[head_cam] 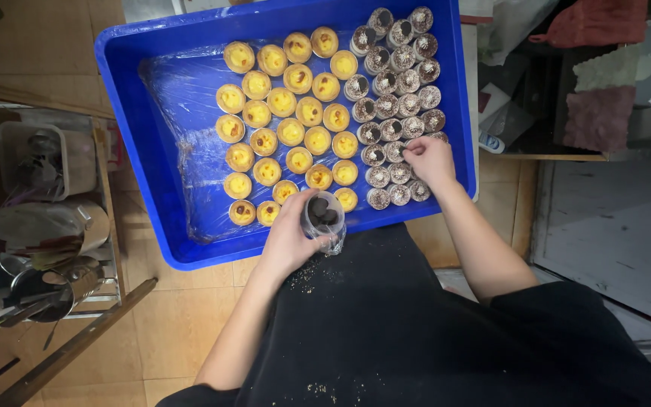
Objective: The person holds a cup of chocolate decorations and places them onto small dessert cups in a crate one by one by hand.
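Over a tiled floor, the blue tray fills the upper centre: the left hand grips a tilted cup that may spill, while the right hand pinches a topping over crowded tarts and could knock them.

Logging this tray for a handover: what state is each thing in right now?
Blue tray: film-lined, partly filled.
Yellow tarts: in rows, left side.
Dark-topped cups: packed, right side.
Clear cup: held, holding dark pieces.
Left hand: gripping clear cup.
Right hand: pinching over the cups.

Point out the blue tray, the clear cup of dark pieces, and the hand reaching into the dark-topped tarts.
blue tray (pixel 133 136): head view, bare left wall.
clear cup (pixel 323 215): head view, its open top, in the left hand.
right hand (pixel 429 158): head view, back of hand.
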